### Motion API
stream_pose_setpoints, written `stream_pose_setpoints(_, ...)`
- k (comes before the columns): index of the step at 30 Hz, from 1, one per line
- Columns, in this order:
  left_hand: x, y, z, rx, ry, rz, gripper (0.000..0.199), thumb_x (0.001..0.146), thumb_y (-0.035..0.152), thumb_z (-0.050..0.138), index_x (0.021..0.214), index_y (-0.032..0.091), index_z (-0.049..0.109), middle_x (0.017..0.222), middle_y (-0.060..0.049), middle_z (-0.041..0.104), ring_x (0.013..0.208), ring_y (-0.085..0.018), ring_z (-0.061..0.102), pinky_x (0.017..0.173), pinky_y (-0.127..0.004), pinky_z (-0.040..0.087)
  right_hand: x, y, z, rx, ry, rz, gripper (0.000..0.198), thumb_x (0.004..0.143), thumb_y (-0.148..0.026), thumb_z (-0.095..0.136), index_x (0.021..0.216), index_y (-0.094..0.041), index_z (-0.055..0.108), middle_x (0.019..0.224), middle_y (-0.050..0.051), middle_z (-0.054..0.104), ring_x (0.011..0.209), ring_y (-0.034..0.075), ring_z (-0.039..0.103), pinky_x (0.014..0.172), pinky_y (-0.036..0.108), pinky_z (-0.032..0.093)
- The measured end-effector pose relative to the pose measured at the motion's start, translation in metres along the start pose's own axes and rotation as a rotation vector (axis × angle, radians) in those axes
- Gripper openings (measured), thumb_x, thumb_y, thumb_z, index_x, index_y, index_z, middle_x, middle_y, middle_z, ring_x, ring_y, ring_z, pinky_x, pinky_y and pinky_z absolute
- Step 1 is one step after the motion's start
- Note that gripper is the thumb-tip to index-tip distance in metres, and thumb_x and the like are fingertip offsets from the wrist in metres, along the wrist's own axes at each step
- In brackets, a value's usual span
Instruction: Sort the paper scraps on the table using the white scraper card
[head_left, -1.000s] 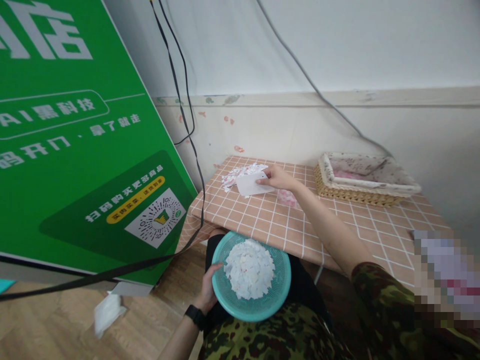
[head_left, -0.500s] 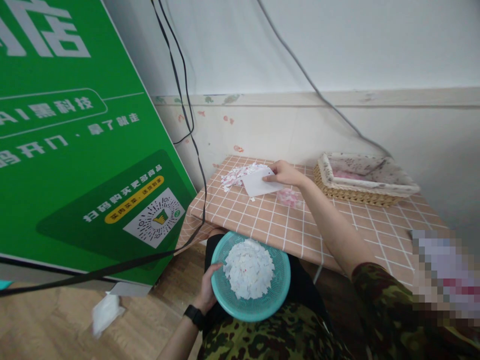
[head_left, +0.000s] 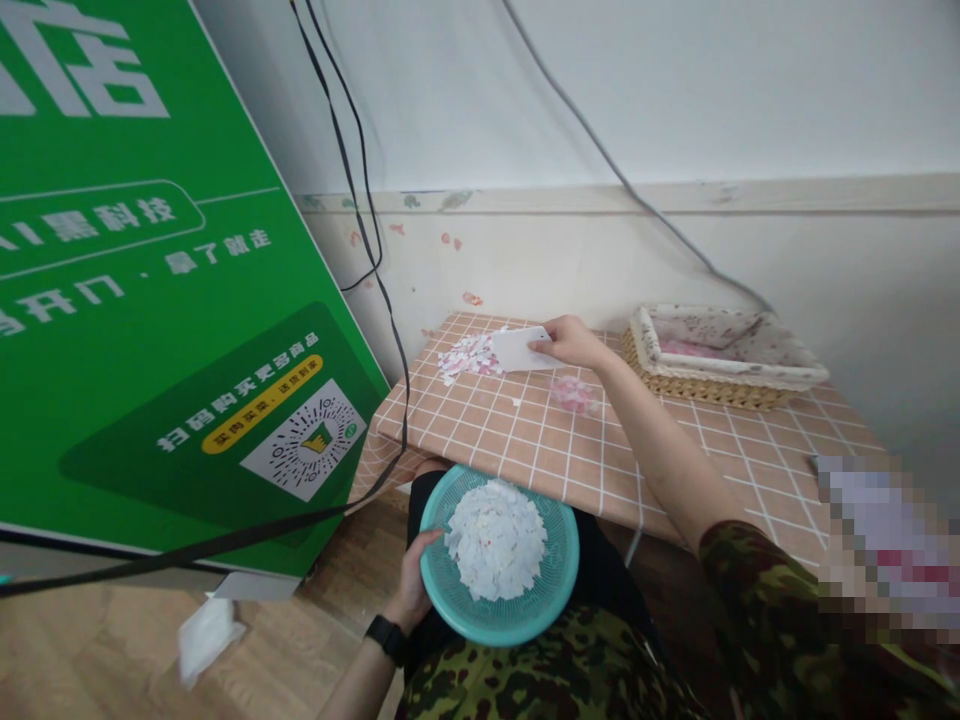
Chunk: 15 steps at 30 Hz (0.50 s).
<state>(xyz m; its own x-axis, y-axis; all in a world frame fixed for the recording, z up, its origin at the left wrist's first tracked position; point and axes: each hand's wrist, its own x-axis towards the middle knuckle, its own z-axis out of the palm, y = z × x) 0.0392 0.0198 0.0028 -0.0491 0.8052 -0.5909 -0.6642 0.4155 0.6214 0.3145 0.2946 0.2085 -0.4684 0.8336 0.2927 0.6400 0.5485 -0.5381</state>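
Observation:
My right hand (head_left: 574,343) pinches a flat white card (head_left: 519,349) over the table. The card's left edge meets a heap of small white and pink paper scraps (head_left: 466,358). One loose scrap (head_left: 516,402) lies nearer the table's front. Below my right hand is a pinkish see-through bundle (head_left: 574,394); what it is, I cannot make out. On my lap, my left hand (head_left: 414,573) grips the rim of a round turquoise plastic basket (head_left: 501,630). A mound of small white pieces (head_left: 496,540), looking like paper scraps, fills the basket's middle.
A cloth-lined wicker basket (head_left: 709,392) stands at the table's back right, against the wall. The table wears a brown checked cloth (head_left: 600,462). A black strap (head_left: 403,400) hangs past its left corner, beside a big green sign panel (head_left: 180,300). White plastic (head_left: 208,637) lies on the floor.
My right hand has shifted the card slightly up and back, and it now looks flatter. A loose scrap shows on the cloth in front of it. My left hand stays on the basket.

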Motion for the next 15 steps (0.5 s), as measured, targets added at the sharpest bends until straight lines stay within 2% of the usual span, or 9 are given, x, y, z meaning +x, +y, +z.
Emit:
stream_pose_setpoints(7, 0.000, 0.000, -0.001, -0.023, 0.035, -0.039, 0.018, 0.063, 0.028, 0.069, 0.071, 0.013, 0.070, 0.063, -0.006, 0.072, 0.060, -0.025, 0.066, 0.068, -0.039, 0.050, 0.001, 0.007, -0.001, -0.117, 0.044, 0.018, 0.026, 0.070, -0.035, 0.052, 0.066, -0.012, 0.064, 0.057, 0.001, 0.051, 0.055, 0.012, 0.043, 0.054, 0.025, 0.028)
stream_pose_setpoints(15, 0.005, -0.004, -0.007, -0.024, -0.023, -0.017, 0.019, 0.067, 0.029, 0.067, 0.075, 0.012, 0.071, 0.066, -0.007, 0.073, 0.060, -0.023, 0.066, 0.065, -0.037, 0.051, 0.000, 0.009, -0.007, -0.056, 0.025, 0.040, 0.026, 0.068, -0.034, 0.054, 0.068, -0.011, 0.066, 0.057, 0.001, 0.050, 0.058, 0.013, 0.045, 0.054, 0.025, 0.029)
